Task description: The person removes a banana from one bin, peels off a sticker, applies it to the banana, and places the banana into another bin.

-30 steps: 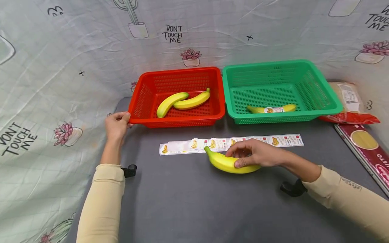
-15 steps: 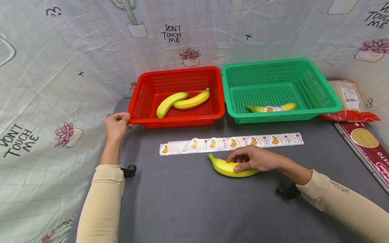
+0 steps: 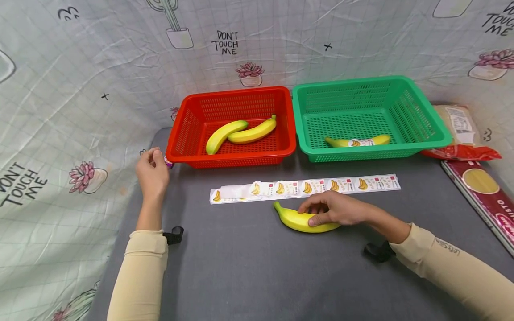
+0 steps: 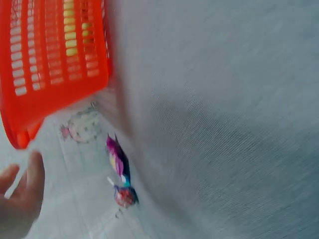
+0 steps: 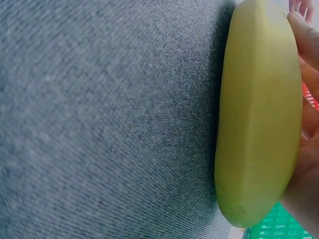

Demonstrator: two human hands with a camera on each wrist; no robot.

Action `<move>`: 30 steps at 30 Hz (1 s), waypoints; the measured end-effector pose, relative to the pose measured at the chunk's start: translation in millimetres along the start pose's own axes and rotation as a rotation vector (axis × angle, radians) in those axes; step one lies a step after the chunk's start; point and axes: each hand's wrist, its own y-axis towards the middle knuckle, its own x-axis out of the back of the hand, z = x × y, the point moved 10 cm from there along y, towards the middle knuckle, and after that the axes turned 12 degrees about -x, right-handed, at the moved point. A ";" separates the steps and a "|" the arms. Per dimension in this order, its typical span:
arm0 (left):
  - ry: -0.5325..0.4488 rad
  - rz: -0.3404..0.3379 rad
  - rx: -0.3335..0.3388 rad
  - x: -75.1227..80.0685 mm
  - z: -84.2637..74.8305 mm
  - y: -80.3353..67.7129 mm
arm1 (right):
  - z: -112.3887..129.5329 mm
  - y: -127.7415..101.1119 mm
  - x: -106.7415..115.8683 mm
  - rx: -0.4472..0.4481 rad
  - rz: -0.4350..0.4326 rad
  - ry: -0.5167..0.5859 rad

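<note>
My right hand (image 3: pixel 341 208) grips a yellow banana (image 3: pixel 292 219) that lies on the grey table, thumb on its near side and fingers on the far side. In the right wrist view the banana (image 5: pixel 259 114) fills the right part, resting along the table. Just left of the red basket (image 3: pixel 237 161), my left hand (image 3: pixel 152 176) is apart from the rim, its fingers loosely bent and holding nothing. The left wrist view shows a gap between the fingertips (image 4: pixel 36 159) and the basket's corner. Two bananas (image 3: pixel 252 133) lie inside this basket.
A green basket (image 3: pixel 373 154) holds one banana with a label (image 3: pixel 361 142). Banana stickers on a strip (image 3: pixel 348 185) lie before the baskets. On the right are a clear-and-red bag (image 3: pixel 462 129) and a maroon package (image 3: pixel 482 191). Small purple wrapped items (image 4: pixel 117 162) lie behind the left hand.
My left hand has let go of the red basket's corner and moved slightly left. My right hand has brought the banana a little nearer, away from the sticker strip, and then stayed still.
</note>
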 end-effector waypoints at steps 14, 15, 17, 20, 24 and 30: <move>0.194 0.644 -0.318 -118.4 -66.9 -88.1 | 1.9 -1.4 -0.2 0.009 0.004 0.004; 0.225 0.705 -0.326 -127.4 -68.9 -92.6 | 2.1 -1.3 -0.9 0.007 0.006 0.005; 0.273 0.791 -0.347 -144.5 -72.2 -98.2 | 1.5 -1.7 -1.2 0.003 0.003 0.005; 0.306 0.855 -0.362 -160.7 -75.3 -101.8 | 1.4 -1.5 -0.9 -0.002 0.000 0.002; 0.332 0.890 -0.359 -172.0 -74.2 -103.6 | 0.9 -1.0 -0.8 -0.006 0.002 -0.002; 0.363 0.914 -0.361 -180.8 -69.4 -104.3 | 0.7 -1.0 -0.6 -0.009 -0.001 -0.007</move>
